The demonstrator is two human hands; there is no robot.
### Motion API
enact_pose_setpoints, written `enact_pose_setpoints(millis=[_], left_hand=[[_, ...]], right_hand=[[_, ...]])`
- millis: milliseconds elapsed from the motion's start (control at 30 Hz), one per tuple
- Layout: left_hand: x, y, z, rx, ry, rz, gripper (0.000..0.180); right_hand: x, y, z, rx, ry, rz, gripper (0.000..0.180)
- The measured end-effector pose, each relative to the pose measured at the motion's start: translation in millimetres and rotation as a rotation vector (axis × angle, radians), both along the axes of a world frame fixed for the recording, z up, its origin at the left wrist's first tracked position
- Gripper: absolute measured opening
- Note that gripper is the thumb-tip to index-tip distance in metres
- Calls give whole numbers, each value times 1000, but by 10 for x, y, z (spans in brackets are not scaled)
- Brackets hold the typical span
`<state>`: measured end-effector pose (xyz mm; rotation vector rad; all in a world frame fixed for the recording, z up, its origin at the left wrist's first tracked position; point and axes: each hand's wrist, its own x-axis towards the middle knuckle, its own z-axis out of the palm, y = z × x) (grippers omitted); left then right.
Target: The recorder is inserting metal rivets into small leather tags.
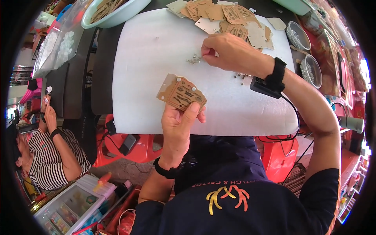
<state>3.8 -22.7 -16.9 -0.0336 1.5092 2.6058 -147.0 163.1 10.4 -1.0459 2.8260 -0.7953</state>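
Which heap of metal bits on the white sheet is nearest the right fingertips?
The silvery heap, just left of the right hand; the darker heap lies nearer the black wristband.

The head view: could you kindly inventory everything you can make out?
Foam sheet: one, white, centre
Held cards: uncounted, brown-white, above sheet
Card pile: one, brown-white, sheet's top
Metal studs: many, silvery, on sheet
Basins: two, pale green, far corners
Round tubs: two, translucent, right
Stools: count unclear, red, below sheet
Storage box: one, clear, lower left
Co-worker: one, black-white stripes, left
Wristbands: two, black, wrists
Left hand: one, bare, holding cards
Right hand: one, bare, at studs
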Motion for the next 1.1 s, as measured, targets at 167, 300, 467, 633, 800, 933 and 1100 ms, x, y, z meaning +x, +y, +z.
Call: enact_pose_setpoints(millis=[167, 300, 467, 633, 800, 933, 1100], left_hand=[[5, 1, -4, 4, -1, 0, 30], [3, 3, -2, 3, -4, -4, 31], [1, 8, 11, -19, 13, -4, 33], [-2, 5, 1, -31, 14, -9, 34], [-1, 12, -7, -40, 7, -5, 33], [1, 11, -22, -36, 16, -1, 32], [11, 24, -29, -42, 24, 2, 31]], right_hand=[[24, 42, 20, 57, 15, -4, 13], [58, 96, 62, 93, 30, -16, 10], [75, 199, 127, 99, 20, 8, 5], [161, 201, 158, 70, 14, 79, 4], [209, 204, 106, 87, 94, 108, 7], [189, 228, 116, 75, 117, 70, 9], [251, 211, 111, 72, 71, 84, 10]])
